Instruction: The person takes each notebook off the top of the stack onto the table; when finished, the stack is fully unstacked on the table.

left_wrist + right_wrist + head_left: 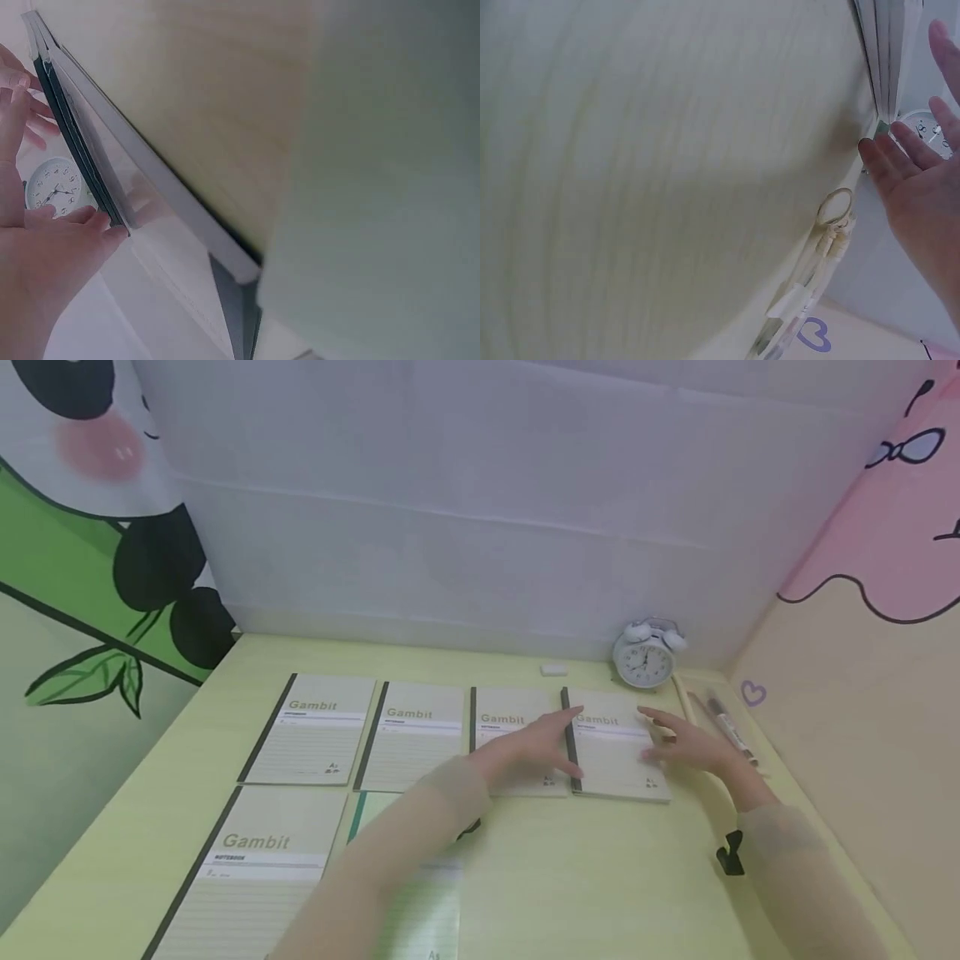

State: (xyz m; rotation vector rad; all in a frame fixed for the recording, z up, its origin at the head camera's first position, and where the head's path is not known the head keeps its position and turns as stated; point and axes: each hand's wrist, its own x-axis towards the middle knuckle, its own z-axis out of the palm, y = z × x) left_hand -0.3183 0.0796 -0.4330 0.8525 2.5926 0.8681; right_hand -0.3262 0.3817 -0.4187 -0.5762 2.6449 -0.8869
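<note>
At the right end of a row lies a small stack of Gambit notebooks (618, 764) with dark spines. My left hand (528, 747) reaches over the neighbouring notebook (487, 702), thumb and fingers spread along the stack's spine side. In the left wrist view, that hand's fingertips (109, 225) touch the spine edge. On the opposite side, my right hand (692, 745) has its fingers spread at the stack's right edge. The right wrist view shows this hand (934, 199) beside the page edges, and whether it touches them is unclear. Neither hand grips anything.
Two more notebooks (330, 727) (412, 739) continue the row leftward. Nearer lie a larger notebook (255, 885) and a green-spined one (427, 910), partly under my left forearm. An eraser (554, 670) and alarm clock (645, 656) stand behind; a pouch with markers (731, 731) lies right.
</note>
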